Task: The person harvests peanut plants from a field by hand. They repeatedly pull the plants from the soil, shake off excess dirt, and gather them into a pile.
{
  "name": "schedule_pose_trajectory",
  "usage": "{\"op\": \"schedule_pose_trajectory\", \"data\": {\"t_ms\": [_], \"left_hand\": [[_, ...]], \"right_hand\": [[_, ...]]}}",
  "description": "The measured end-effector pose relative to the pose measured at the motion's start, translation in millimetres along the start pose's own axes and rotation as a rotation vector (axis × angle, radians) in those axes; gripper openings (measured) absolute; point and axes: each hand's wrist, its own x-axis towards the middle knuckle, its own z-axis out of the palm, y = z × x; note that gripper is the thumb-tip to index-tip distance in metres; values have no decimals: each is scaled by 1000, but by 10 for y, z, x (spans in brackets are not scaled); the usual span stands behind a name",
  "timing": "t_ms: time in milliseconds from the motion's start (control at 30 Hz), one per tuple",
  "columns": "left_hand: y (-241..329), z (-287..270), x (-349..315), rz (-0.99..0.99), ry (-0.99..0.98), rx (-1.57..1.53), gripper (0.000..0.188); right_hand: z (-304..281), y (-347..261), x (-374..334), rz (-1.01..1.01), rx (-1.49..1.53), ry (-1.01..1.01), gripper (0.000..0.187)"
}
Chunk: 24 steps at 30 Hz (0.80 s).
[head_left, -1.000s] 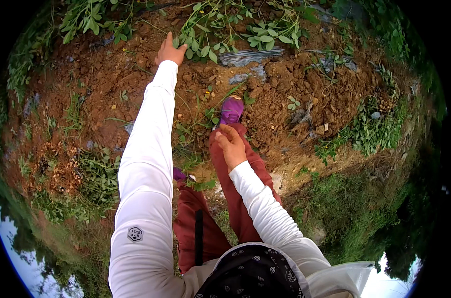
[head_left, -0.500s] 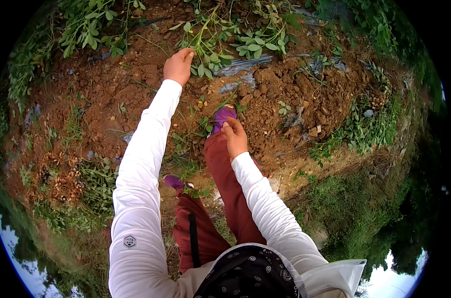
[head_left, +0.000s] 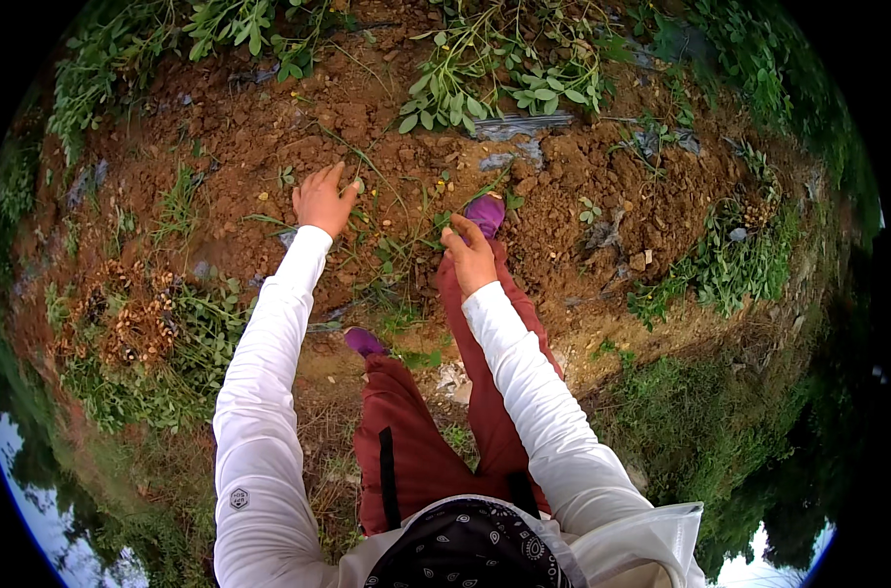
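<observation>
My left hand [head_left: 325, 201] is open over the brown soil [head_left: 240, 147], fingers spread and nothing gripped. A few thin green weeds lie just beside its fingertips. My right hand [head_left: 473, 257] hangs in front of my right leg, just short of the purple shoe [head_left: 484, 215]. Its fingers are curled in toward the thumb; whatever they may hold is hidden. Beyond both hands, leafy peanut plants [head_left: 455, 93] sprawl over the soil beside a torn strip of grey plastic film [head_left: 520, 125].
On the left lies a heap of pulled peanut plants with pods [head_left: 142, 318]. Another pulled bunch [head_left: 730, 260] rests at the right. My other purple shoe [head_left: 365, 342] stands at the bed's near edge, with grass [head_left: 681, 382] on the near right.
My left hand has let go of the peanut stem and drawn back toward me, its fingers now spread. The right hand stays near my leg, and the view has shifted slightly.
</observation>
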Motion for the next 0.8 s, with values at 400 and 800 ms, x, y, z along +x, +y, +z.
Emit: {"op": "schedule_pose_trajectory", "data": {"t_ms": [400, 800], "left_hand": [[1697, 573, 2795, 118, 135, -141, 83], [2472, 819, 2911, -68, -23, -754, 66]], "right_hand": [[-499, -787, 692, 106, 379, 228, 40], [-736, -784, 1044, 80, 313, 303, 37]]}}
